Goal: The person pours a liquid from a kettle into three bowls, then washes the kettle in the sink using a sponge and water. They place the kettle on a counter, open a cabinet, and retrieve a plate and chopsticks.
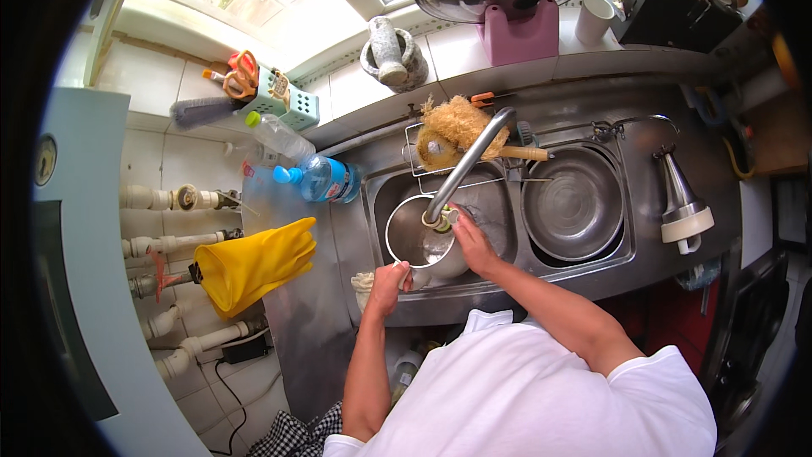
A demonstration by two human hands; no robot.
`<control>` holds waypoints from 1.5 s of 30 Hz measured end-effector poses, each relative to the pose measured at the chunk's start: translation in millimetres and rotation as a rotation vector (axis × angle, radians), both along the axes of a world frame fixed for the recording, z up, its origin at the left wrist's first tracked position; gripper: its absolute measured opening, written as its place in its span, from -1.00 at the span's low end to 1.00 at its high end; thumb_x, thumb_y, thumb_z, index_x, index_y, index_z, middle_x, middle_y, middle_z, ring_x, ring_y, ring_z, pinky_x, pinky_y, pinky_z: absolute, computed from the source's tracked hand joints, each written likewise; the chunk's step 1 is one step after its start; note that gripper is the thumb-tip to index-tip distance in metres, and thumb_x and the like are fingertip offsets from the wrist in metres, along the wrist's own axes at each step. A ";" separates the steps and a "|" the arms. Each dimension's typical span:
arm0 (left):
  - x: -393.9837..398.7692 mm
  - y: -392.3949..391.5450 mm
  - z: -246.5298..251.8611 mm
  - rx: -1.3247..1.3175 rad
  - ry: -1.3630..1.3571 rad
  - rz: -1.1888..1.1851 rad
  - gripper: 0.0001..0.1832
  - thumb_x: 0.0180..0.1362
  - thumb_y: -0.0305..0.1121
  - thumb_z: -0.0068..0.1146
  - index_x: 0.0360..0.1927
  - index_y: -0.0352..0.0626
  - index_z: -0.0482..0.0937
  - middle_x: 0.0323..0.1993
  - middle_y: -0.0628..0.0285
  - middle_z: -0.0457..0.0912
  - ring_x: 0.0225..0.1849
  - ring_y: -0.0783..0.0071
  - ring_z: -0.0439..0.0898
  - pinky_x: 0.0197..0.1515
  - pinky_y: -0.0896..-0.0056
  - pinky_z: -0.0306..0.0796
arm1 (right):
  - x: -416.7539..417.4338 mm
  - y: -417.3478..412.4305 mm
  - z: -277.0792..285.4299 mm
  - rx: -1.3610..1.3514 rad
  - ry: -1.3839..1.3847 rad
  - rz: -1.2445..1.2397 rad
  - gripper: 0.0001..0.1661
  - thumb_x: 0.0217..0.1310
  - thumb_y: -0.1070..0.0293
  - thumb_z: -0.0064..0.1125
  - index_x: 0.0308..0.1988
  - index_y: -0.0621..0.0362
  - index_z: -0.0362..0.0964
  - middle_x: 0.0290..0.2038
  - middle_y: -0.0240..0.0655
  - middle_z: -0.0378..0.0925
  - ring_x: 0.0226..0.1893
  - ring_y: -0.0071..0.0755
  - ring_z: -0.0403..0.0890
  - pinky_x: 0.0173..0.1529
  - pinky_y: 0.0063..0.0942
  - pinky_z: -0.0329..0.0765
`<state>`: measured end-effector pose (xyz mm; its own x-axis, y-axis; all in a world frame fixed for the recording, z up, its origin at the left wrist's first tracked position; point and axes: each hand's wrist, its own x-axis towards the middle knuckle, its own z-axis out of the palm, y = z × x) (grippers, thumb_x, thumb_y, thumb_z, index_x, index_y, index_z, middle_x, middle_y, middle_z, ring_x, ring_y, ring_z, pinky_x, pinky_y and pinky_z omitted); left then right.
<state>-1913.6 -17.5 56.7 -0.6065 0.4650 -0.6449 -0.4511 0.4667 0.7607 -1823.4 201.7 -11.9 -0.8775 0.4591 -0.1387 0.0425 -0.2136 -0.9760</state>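
Observation:
A metal pot [412, 228] with a pale rim stands tilted in the left sink basin [501, 241], under the spout of a curved faucet [472, 162]. My left hand [388, 285] is closed at the near side of the pot's rim, on what looks like its handle. At the right side of the pot, my right hand [471, 240] lies close to the faucet's mouth, its fingers near a small green and white thing; whether they grip it is unclear. The faucet's end partly hides the inside of the pot.
The right basin holds a round metal pan [571, 203]. Behind the left basin, a wire rack [415, 158] bears a fibrous scrubber [463, 124] and a wooden-handled brush [523, 153]. Blue bottle [327, 179] and yellow rubber gloves [254, 266] are at left; a stone mortar [412, 66] sits on the ledge.

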 end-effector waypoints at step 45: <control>-8.9 22.1 -17.7 -0.255 0.164 -0.339 -0.58 0.21 -0.13 0.19 -0.62 -0.25 0.53 -0.69 0.35 0.49 -0.59 0.59 0.41 -0.48 0.37 0.30 | -39.9 40.7 -42.7 0.296 -0.225 -0.001 -0.77 0.15 0.30 0.34 -0.16 0.09 0.67 -0.25 -0.16 0.72 -0.24 -0.08 0.73 -0.15 -0.26 0.60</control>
